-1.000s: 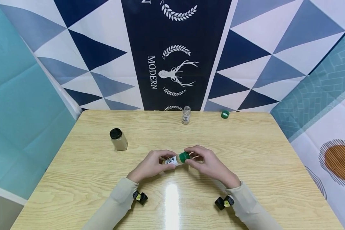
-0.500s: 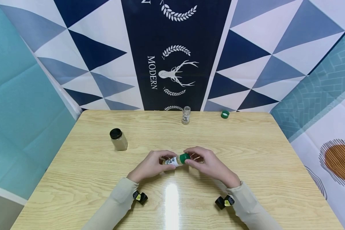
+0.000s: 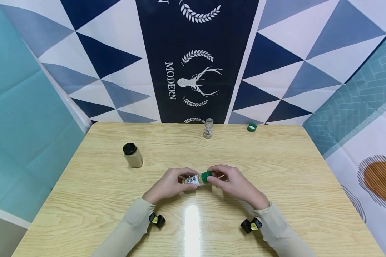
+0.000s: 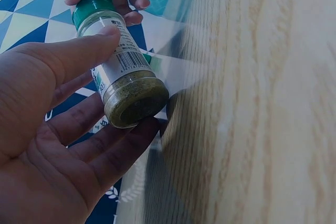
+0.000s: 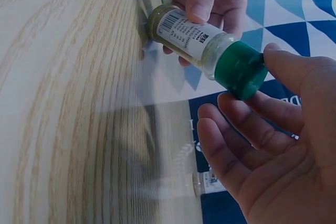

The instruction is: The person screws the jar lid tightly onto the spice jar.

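Note:
My left hand (image 3: 171, 184) grips a clear spice jar (image 3: 193, 180) around its white label, thumb on top and fingers underneath. Held tilted above the table, the jar has its green cap (image 3: 206, 177) toward the right. Greenish-brown powder shows at the base of the jar (image 4: 134, 100) in the left wrist view. Thumb and forefinger of my right hand (image 3: 233, 182) pinch the cap. In the right wrist view the thumb touches the edge of the green cap (image 5: 240, 71), while the other fingers are loosely curved below it.
A jar with a black lid (image 3: 133, 156) and beige contents stands at the left. Near the table's back edge are an uncapped clear bottle (image 3: 208, 129) and a loose green cap (image 3: 251, 127). Patterned cloth (image 3: 193, 60) rises behind the wooden table (image 3: 276, 160).
The right hand's fingers have shifted slightly on the green cap, and the cap and jar have turned a little. My left hand keeps its place.

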Demonstrator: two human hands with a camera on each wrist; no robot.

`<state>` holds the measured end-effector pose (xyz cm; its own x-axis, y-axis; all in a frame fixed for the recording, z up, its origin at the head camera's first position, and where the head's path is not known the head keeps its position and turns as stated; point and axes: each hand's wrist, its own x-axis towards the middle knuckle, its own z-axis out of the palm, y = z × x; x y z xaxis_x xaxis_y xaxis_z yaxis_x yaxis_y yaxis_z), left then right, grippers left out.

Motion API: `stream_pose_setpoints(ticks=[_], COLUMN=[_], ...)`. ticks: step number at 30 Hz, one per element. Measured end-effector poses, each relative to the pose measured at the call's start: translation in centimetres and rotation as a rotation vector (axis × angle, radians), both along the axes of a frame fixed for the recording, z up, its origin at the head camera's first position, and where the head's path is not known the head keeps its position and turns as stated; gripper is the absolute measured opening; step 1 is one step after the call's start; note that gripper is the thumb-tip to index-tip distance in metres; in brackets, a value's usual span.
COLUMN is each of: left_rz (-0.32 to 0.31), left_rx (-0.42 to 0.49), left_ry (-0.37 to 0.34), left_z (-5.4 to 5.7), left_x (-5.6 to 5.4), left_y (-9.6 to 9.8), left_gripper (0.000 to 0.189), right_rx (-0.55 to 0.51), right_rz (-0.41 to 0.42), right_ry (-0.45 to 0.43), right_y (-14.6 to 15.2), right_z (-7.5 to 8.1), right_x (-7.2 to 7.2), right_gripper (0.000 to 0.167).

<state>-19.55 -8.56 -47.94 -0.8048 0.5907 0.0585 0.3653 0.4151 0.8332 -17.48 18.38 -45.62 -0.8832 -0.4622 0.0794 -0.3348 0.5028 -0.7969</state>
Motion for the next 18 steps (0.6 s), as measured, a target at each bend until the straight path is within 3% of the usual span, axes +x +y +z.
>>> stream_pose_setpoints(ticks=[7,14,18], left_rz=[-0.002,0.006,0.012], left_rx=[-0.002,-0.010,-0.019], left_ry=[0.005,0.000,-0.005], left_z=[0.05,0.19,0.25], left_x=[-0.04,0.01,-0.01], left_y=[-0.03,-0.05,-0.05], left_gripper=[0.039,0.039,0.039], right_rx=[0.022,0.035,0.014], right_rz=[-0.004,-0.008,0.001], right_ry=[-0.001,0.008,0.019], right_y=[-0.04,-0.14,-0.13], right_z=[0.30,0.53,0.72], right_x=[-0.05,-0.06,0.08], right_gripper=[0.036,0.053,0.051])
